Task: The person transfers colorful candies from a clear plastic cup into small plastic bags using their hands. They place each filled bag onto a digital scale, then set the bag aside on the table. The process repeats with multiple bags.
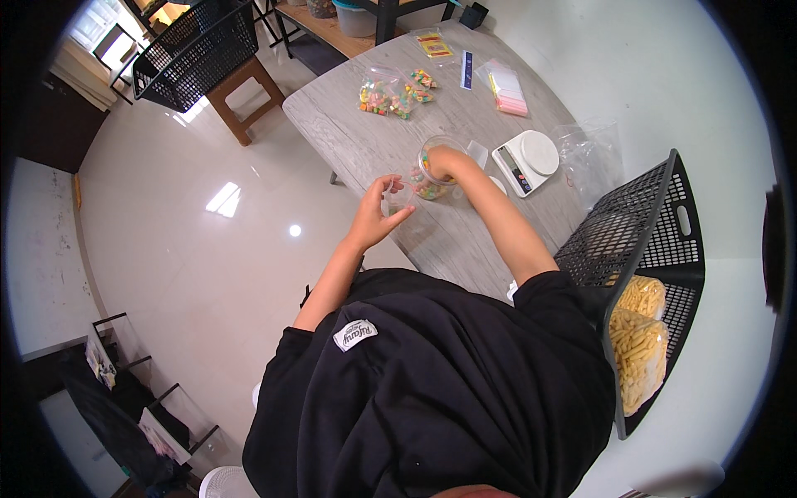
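Note:
My right hand (442, 163) reaches down through the mouth of a clear round jar (440, 141) that holds small pastel-coloured pieces, like candy or marshmallows. Its fingers are inside and hidden, so their grip does not show. Just left of the jar, my left hand (378, 214) curves thumb and fingers around a small clear plastic bag (400, 199). Farther back on the table lie a larger clear bag (382, 95) of the same coloured pieces and a few small filled packets (422, 81).
A white kitchen scale (538, 158) stands right of the jar, beside crumpled clear plastic (589, 158). Behind are a ruler (466, 70), a stack of pink-edged bags (506, 87) and a yellow packet (433, 43). At right, a black basket (664, 199) holds bagged yellow snacks (639, 349).

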Demonstrator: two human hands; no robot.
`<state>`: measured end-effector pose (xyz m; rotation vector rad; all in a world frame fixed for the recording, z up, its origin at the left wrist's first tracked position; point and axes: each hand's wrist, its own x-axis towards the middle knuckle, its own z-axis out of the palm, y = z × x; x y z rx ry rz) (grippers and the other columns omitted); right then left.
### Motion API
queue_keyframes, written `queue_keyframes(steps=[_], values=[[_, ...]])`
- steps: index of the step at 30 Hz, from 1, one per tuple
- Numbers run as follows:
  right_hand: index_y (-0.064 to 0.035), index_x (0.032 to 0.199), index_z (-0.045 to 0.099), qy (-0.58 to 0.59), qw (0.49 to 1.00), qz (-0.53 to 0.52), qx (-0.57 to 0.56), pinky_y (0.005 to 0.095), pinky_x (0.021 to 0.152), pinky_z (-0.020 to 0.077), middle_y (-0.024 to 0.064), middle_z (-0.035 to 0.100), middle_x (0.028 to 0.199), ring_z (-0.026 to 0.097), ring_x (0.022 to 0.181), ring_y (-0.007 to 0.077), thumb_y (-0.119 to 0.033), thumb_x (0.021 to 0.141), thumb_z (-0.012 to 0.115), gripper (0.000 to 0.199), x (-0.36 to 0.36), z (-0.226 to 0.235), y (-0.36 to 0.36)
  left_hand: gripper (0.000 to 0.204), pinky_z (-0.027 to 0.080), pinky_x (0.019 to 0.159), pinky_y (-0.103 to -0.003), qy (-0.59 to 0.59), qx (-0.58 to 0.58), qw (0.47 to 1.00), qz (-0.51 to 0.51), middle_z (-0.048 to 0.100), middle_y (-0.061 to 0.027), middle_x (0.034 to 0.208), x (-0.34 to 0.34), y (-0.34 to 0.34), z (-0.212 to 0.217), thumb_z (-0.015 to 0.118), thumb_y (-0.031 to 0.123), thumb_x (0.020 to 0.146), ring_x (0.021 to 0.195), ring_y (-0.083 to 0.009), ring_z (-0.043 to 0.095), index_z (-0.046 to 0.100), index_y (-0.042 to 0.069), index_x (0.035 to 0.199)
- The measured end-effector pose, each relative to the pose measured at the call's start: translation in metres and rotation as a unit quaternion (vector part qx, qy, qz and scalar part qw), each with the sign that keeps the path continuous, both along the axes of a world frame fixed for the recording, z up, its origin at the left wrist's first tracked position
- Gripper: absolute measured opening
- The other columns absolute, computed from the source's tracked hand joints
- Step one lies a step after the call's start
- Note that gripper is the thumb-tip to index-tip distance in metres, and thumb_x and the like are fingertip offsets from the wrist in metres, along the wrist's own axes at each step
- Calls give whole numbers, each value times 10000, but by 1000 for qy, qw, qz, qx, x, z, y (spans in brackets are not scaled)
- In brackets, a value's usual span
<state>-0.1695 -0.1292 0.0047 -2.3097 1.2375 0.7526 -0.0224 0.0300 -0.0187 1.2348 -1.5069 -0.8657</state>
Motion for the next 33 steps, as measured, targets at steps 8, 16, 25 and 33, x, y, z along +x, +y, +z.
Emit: queue_keyframes(steps=[8, 16, 25, 33], values=[[6, 758, 656, -204, 966, -120, -98, 371, 631, 469, 168, 626, 762, 610, 721, 261, -266, 627, 714, 307, -26, 88, 31, 577, 405, 908, -359, 5, 7, 1000, -8, 564, -107, 1063, -4, -1, 3, 740, 189, 722, 1027, -214, 536, 450, 34, 1196], [-16, 679, 643, -328, 942, -76, 1, 364, 649, 465, 172, 624, 724, 611, 726, 285, -259, 637, 704, 254, -18, 123, 68, 585, 396, 927, -364, 6, -13, 1000, -27, 564, -114, 1060, -10, -5, 9, 746, 176, 713, 1043, -221, 536, 448, 28, 1194], [-63, 693, 668, -184, 978, 35, -87, 388, 644, 486, 147, 645, 760, 621, 717, 301, -81, 611, 661, 85, -24, 29, 13, 575, 383, 943, -356, 9, -15, 1000, -20, 566, -110, 1059, -8, -6, 3, 740, 177, 720, 1061, -221, 528, 451, 30, 1195], [-72, 713, 674, -135, 983, 66, -110, 392, 644, 494, 135, 655, 793, 632, 733, 311, 0, 595, 606, 154, -10, 10, 10, 572, 382, 946, -358, 8, -8, 1000, -8, 568, -110, 1062, -4, -4, 2, 739, 181, 724, 1062, -225, 528, 452, 27, 1194]])
